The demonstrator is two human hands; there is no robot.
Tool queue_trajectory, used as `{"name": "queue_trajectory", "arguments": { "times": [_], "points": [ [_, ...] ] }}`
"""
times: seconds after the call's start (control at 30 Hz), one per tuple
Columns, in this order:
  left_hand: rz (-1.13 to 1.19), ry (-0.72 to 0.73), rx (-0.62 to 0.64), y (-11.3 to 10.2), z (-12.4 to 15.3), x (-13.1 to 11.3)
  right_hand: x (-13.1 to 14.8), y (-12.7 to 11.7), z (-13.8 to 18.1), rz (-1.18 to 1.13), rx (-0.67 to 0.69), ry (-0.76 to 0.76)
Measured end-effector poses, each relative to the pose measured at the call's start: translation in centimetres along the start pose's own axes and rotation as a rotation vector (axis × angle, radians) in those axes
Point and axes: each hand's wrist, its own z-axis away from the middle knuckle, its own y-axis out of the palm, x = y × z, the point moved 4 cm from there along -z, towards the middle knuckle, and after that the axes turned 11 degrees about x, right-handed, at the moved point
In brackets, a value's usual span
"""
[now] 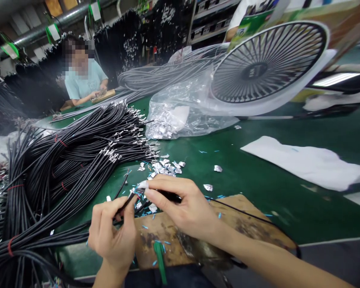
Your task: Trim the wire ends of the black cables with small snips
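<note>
left hand (112, 232): cable (129, 200); right hand (186, 206): tool (171, 196); tabletop (252, 176) broad rightward, edge (333, 241) near

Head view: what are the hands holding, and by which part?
Left hand: black cable, near its exposed-wire end. Right hand: dark object, mostly hidden; its kind and the part gripped can't be told.

One corded tool (173, 196), one fan (255, 72)
</note>
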Motion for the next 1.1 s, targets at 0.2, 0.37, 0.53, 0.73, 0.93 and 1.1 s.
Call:
{"name": "queue_trajectory", "arguments": {
  "times": [0.2, 0.37, 0.53, 0.73, 0.93, 1.1],
  "points": [
    [-0.019, -0.032, 0.088, -0.1, -0.4, 0.4, 0.1, -0.1, 0.1, 0.063, -0.022, -0.024],
    [-0.023, -0.036, 0.138, 0.7, -0.8, 1.3, 0.3, -0.1, 0.2, 0.082, -0.024, -0.036],
    [0.079, -0.034, 0.308, 1.0, -1.3, 1.7, 0.3, -0.1, 0.0, 0.077, 0.000, -0.051],
    [0.170, -0.073, 0.351, 1.4, -1.2, 2.5, -0.4, -0.5, -0.1, -0.013, -0.044, 0.085],
    [0.211, -0.009, 0.311, 2.2, -0.8, 2.4, -0.8, -0.1, -0.5, -0.233, 0.006, 0.151],
    [0.357, -0.023, 0.281, 1.7, -0.9, 1.7, -1.8, 1.5, -0.4, -0.794, 0.238, 0.378]
  ]
}}
